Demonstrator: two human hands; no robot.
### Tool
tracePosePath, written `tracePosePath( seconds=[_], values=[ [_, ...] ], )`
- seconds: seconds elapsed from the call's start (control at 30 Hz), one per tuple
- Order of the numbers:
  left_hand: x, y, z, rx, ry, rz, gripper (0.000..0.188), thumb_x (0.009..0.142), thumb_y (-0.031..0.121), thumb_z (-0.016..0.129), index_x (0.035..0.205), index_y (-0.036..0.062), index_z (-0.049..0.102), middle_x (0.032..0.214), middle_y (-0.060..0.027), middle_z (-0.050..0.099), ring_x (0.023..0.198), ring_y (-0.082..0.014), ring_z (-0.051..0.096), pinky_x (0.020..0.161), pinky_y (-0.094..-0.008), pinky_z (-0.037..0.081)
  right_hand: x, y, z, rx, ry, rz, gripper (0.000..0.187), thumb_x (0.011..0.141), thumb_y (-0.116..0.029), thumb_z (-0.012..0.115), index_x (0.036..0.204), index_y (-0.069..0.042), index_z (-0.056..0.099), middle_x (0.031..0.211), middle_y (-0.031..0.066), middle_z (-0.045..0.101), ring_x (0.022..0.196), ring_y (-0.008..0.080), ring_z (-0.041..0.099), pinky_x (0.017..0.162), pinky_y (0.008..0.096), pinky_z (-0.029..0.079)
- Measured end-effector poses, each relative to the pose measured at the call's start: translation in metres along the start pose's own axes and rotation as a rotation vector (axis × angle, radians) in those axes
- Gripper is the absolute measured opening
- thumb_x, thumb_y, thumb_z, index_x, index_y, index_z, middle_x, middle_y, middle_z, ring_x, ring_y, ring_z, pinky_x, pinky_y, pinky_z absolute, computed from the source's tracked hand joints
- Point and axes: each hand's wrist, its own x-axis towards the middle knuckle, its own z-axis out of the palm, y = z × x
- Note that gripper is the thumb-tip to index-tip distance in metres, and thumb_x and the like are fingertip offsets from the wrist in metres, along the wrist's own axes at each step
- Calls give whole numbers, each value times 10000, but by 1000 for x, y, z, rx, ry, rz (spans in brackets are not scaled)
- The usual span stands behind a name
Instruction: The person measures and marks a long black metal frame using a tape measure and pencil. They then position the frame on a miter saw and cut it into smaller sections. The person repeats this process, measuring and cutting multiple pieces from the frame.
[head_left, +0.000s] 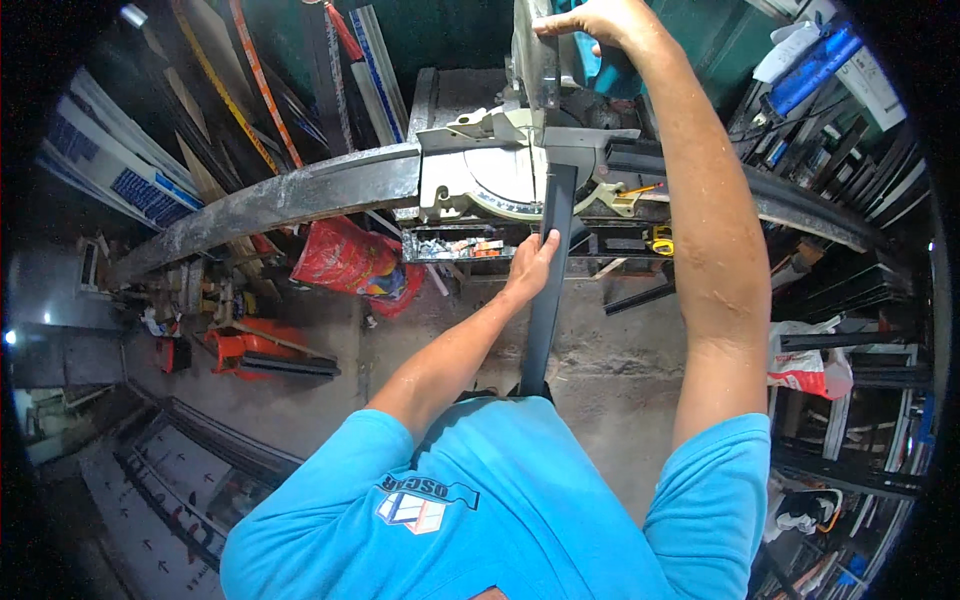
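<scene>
My left hand (533, 264) is closed around a long dark grey metal profile (548, 310), thumb on its upper face. The profile runs from the bed of a miter saw (490, 180) back toward my waist. At the top of the view, my right hand (600, 22) curls at the raised saw head, with a finger against the edge of the upright blade guard (528, 60). Part of the right hand's grip is cut off by the upper edge. The saw's pale round base and fence sit under and behind the profile's far end.
Long dark beams (290, 195) flank the saw. A shallow tray (455, 245) of small parts lies below it, near a yellow tape measure (662, 240) and a pencil (642, 189). A red sack (355, 265) stands lower left; profile racks (850, 370) line the right.
</scene>
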Motion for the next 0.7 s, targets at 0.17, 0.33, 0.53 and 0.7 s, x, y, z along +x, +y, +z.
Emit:
tracePosePath(
  seconds=[0.17, 0.33, 0.53, 0.7],
  values=[
    [16, -27, -2, -25, 22, 59, 610, 1025, 553, 511, 808, -16, 552, 700, -75, 513, 711, -203, 493, 687, -415, 423, -8, -26, -9, -38, -50, 94, 1001, 523, -378, 996, 1278, 60, 506, 1112, 279, 690, 994, 366, 694, 824, 431, 572],
    [16, -18, 3, -59, 22, -19, 605, 1019, 547, 528, 748, 5, 534, 694, -73, 508, 712, -193, 500, 688, -408, 429, -18, -37, -16, 79, -104, 161, 962, 557, -293, 989, 1302, 40, 480, 1078, 234, 672, 846, 303, 666, 611, 417, 562],
    [8, -5, 1, -1, 65, 61, 655, 989, 614, 512, 794, -6, 589, 713, -149, 598, 716, -298, 588, 708, -455, 447, -17, -25, -7, 245, -109, 121, 1006, 610, -211, 975, 1401, 32, 402, 993, 197, 632, 695, 250, 608, 512, 381, 504],
    [3, 5, -3, 10, 50, -5, 636, 994, 595, 524, 837, -18, 594, 745, -154, 631, 726, -296, 612, 708, -459, 463, -27, -30, -2, 153, -91, 109, 1025, 616, -247, 967, 1415, 38, 391, 979, 207, 635, 661, 237, 601, 510, 395, 505]
  ],
)
